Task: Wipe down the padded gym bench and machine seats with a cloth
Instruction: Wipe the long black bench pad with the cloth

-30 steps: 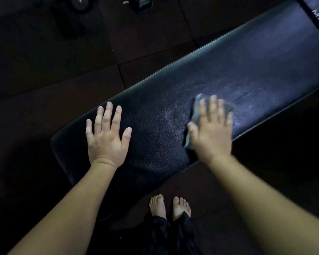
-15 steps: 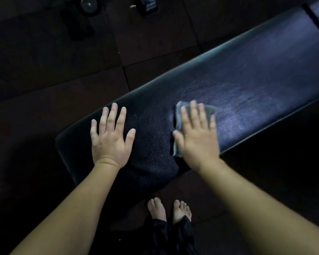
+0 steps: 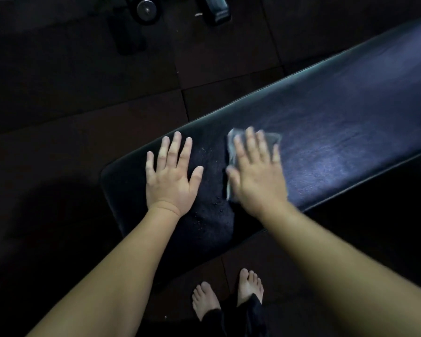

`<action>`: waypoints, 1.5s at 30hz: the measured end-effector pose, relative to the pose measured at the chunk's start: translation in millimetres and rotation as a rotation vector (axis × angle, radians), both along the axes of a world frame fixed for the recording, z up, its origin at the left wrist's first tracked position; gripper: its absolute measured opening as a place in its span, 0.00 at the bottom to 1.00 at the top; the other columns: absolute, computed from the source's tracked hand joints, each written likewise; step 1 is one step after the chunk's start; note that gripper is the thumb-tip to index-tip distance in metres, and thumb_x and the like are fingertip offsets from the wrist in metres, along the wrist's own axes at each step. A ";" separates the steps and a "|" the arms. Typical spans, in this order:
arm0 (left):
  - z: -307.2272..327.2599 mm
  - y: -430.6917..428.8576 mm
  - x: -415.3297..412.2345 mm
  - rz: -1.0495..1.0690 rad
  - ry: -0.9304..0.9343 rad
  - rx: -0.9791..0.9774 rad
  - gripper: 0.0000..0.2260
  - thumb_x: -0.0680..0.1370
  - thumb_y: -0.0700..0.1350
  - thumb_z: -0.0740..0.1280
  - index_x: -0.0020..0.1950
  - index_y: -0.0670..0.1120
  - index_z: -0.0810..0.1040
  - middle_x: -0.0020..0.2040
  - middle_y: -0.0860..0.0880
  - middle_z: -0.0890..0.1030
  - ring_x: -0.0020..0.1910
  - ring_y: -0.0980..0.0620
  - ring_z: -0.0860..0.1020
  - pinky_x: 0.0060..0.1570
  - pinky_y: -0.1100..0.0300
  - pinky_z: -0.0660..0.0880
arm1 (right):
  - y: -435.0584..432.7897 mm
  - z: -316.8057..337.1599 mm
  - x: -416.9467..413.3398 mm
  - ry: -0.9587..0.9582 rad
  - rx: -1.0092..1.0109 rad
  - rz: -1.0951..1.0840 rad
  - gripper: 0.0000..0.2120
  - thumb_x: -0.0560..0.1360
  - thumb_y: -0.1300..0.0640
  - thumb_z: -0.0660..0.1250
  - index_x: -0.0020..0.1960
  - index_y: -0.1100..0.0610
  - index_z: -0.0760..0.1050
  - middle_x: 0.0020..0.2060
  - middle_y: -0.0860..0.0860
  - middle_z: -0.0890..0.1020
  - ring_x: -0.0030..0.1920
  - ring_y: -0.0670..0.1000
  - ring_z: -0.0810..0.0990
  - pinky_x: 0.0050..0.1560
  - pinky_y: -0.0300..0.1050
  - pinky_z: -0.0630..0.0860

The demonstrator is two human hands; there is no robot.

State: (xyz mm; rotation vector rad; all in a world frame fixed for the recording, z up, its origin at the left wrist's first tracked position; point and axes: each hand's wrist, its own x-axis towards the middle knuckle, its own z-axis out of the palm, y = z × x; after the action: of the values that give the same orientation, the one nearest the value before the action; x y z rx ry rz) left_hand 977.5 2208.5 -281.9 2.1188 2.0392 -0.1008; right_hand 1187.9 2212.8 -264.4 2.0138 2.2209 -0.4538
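A long black padded bench runs diagonally from the lower left to the upper right. My left hand lies flat near its rounded left end, fingers spread and straight. Just to the right, my right hand presses a small grey cloth flat against the pad with straight fingers. Most of the cloth is hidden under the palm; its edges show past the fingertips and beside the thumb. Small droplets speckle the pad between my two hands.
Dark rubber floor tiles surround the bench. A round weight or dumbbell end and a black machine foot lie on the floor at the top. My bare feet stand close to the bench's near edge.
My right hand has slid the cloth leftward along the bench, closing the gap to my left hand. The left hand stays planted on the pad.
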 end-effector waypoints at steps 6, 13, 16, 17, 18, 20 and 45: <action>14.3 -4.6 -17.4 0.025 -0.162 -0.084 0.30 0.85 0.62 0.51 0.86 0.55 0.49 0.86 0.54 0.44 0.84 0.52 0.39 0.82 0.43 0.41 | -22.6 -3.6 22.2 0.040 0.015 0.483 0.31 0.84 0.39 0.49 0.84 0.47 0.52 0.84 0.50 0.50 0.84 0.52 0.45 0.81 0.60 0.48; 15.3 -48.0 -78.6 0.174 -0.132 -0.024 0.29 0.85 0.61 0.51 0.86 0.55 0.50 0.86 0.53 0.46 0.84 0.51 0.42 0.82 0.41 0.42 | 71.9 -5.5 -63.8 0.022 0.029 0.033 0.32 0.85 0.39 0.46 0.85 0.49 0.44 0.84 0.53 0.44 0.83 0.54 0.39 0.81 0.60 0.38; 6.4 -57.2 -85.7 0.192 -0.127 -0.035 0.29 0.85 0.62 0.46 0.86 0.54 0.50 0.86 0.53 0.45 0.84 0.51 0.41 0.82 0.41 0.43 | 26.2 -3.9 -93.5 0.019 0.056 0.273 0.33 0.84 0.39 0.48 0.85 0.51 0.46 0.84 0.54 0.44 0.83 0.56 0.40 0.81 0.64 0.44; 3.5 -59.1 -86.1 0.191 -0.129 -0.030 0.30 0.85 0.62 0.45 0.86 0.54 0.50 0.86 0.53 0.45 0.84 0.51 0.41 0.82 0.42 0.43 | -0.2 -2.1 -92.6 0.032 0.055 0.388 0.34 0.84 0.39 0.50 0.85 0.51 0.48 0.84 0.54 0.46 0.83 0.56 0.42 0.80 0.65 0.47; 1.0 -60.1 -86.0 0.191 -0.128 -0.019 0.30 0.85 0.63 0.45 0.86 0.54 0.50 0.86 0.53 0.45 0.84 0.51 0.41 0.82 0.42 0.43 | -28.2 -2.0 -85.6 0.041 0.058 0.506 0.34 0.83 0.39 0.52 0.85 0.52 0.50 0.84 0.54 0.48 0.84 0.56 0.44 0.80 0.65 0.49; -2.0 -61.5 -85.3 0.194 -0.119 0.007 0.30 0.85 0.62 0.46 0.86 0.54 0.50 0.86 0.52 0.46 0.84 0.51 0.41 0.82 0.42 0.43 | -64.3 1.8 -57.0 0.055 0.025 0.750 0.33 0.83 0.39 0.54 0.84 0.51 0.52 0.84 0.54 0.49 0.84 0.55 0.46 0.81 0.63 0.49; -9.4 -63.1 -86.6 0.194 -0.122 0.061 0.29 0.85 0.61 0.48 0.86 0.54 0.51 0.86 0.53 0.47 0.85 0.51 0.44 0.82 0.42 0.44 | 18.3 -7.7 -90.1 0.015 0.081 0.261 0.34 0.83 0.38 0.49 0.85 0.50 0.47 0.84 0.54 0.45 0.83 0.55 0.41 0.81 0.62 0.43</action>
State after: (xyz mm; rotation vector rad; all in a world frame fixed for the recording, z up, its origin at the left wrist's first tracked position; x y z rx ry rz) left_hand 890.9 2145.4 -291.4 1.8972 2.1863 0.1177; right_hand 1097.8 2231.1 -272.0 1.7232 2.5019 -0.3556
